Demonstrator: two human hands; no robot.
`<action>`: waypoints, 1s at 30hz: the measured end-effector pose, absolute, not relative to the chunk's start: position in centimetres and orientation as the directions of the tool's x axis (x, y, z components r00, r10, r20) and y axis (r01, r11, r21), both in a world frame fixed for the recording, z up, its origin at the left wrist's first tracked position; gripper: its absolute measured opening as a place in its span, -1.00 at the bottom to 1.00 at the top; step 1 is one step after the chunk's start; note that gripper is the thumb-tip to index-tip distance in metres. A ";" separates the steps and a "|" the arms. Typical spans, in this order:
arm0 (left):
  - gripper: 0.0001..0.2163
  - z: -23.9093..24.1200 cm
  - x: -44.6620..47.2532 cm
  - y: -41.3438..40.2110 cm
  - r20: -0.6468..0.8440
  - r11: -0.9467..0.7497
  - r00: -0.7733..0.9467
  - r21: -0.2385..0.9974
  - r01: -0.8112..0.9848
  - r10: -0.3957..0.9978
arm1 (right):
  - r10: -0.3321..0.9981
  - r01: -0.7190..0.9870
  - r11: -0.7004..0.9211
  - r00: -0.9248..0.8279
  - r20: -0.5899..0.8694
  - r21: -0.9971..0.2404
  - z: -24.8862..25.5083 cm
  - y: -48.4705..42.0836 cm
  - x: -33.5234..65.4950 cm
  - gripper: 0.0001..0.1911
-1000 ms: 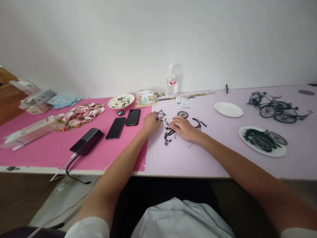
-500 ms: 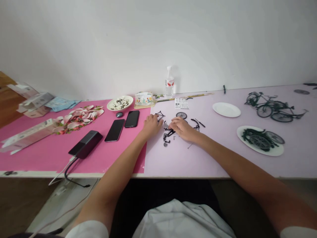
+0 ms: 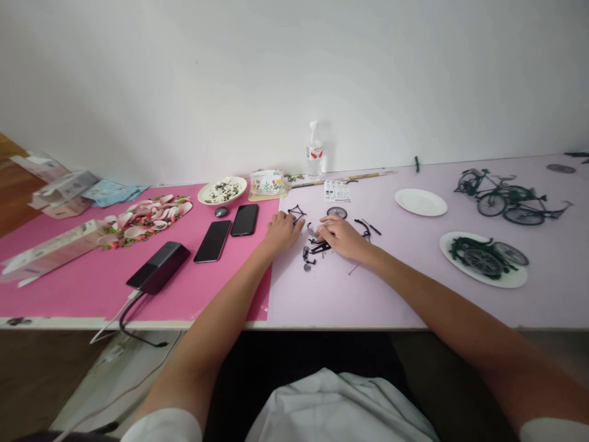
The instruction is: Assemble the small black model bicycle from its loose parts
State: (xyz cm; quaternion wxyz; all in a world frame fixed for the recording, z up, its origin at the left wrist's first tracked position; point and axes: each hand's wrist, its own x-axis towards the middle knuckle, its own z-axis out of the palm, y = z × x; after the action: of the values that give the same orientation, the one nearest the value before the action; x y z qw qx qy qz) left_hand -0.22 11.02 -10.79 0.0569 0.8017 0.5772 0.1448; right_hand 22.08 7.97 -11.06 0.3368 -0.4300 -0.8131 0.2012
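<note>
My left hand (image 3: 282,233) rests on the lilac cover with its fingers stretched out, at the near side of a thin black model-bicycle frame (image 3: 297,213). Its fingertips seem to touch the frame. To the right, my right hand (image 3: 339,237) bends over small bicycle parts, thumb and fingers close together; what lies between them is hidden. Just below its fingers is a black elongated part (image 3: 321,247). Small dark pieces (image 3: 307,253) lie between the hands, and a spoked wheel (image 3: 337,212) lies behind the right hand.
Curved black parts (image 3: 363,228) lie right of my hand. A printed sheet (image 3: 337,191) and a pump bottle (image 3: 315,153) stand farther back. Rightward are an empty white plate (image 3: 421,202), a plate of parts (image 3: 448,245) and assembled model bicycles (image 3: 492,202). Phones (image 3: 213,241) lie left.
My right hand has shifted slightly, its fingers now bent lower over the small parts. My left hand has hardly moved.
</note>
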 end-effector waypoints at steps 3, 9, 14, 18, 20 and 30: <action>-0.67 -10.9 -0.3 11.1 0.182 -0.342 0.301 0.270 0.900 0.936 | 0.816 0.568 0.577 -0.426 0.390 -0.587 -11.2 8.1 22.2 -0.48; -0.65 -10.8 -0.4 11.3 0.173 -0.335 0.296 0.283 0.898 0.939 | 0.766 0.541 0.643 -0.456 0.453 -0.543 -11.4 8.4 22.3 -0.58; -0.62 -10.6 -0.2 11.2 0.169 -0.324 0.285 0.299 0.898 0.944 | 0.759 0.535 0.642 -0.344 0.553 -0.549 -10.9 8.6 22.9 -0.87; -0.55 -10.1 0.1 10.8 0.149 -0.252 0.215 0.310 0.917 0.965 | 0.748 0.545 0.620 -0.194 0.635 -0.565 -9.8 8.6 24.0 -0.89; -0.56 -9.6 0.1 10.6 0.178 -0.278 0.233 0.302 0.912 0.956 | 0.753 0.554 0.596 -0.134 0.645 -0.581 -9.2 8.6 24.6 -0.88; -0.76 -7.8 1.6 9.2 0.415 -0.754 0.629 0.379 0.537 0.657 | 0.775 0.500 0.595 -0.146 0.615 -0.630 -9.0 8.2 24.2 -0.84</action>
State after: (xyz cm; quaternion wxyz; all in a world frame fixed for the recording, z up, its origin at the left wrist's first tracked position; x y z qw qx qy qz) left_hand 1.60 9.23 -7.78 0.1099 0.8959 0.3334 0.2723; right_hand 24.21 8.17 -9.04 0.4935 -0.4282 -0.7441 0.1393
